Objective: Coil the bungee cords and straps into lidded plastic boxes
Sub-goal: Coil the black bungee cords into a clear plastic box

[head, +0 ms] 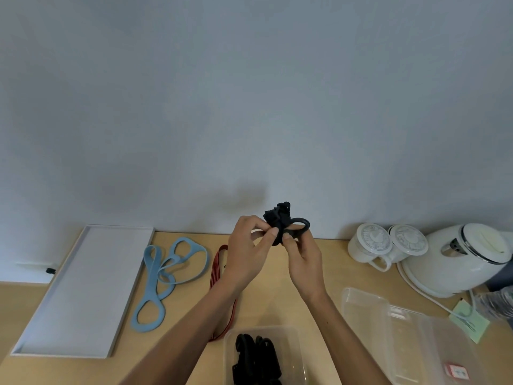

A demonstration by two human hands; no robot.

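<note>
Black strap bundle (279, 222): I hold it up above the counter (277, 301), in front of the wall, between both hands. A rounded loop sticks out on its right side.
Left hand (247, 254): thumb and forefinger pinch the bundle's left side.
Right hand (304, 262): fingers curl under the lower right and the thumb presses near the loop.
Handling, my guess: light, soft and springy, so the wraps will likely spring loose if I ease off. I can't see any hook or buckle in the wad.
Where to hold: across the wound middle, not by the loop, since pulling there could undo the coil.
Clear plastic box (230, 340): at the counter's near edge, below my hands, lid off, with black straps already inside.
Waiting: the blue band (166, 270) and the red strap (216, 269) lie loose on the counter to my left. Both look floppy.
Second clear box (366, 307): on the counter to my right.
</note>
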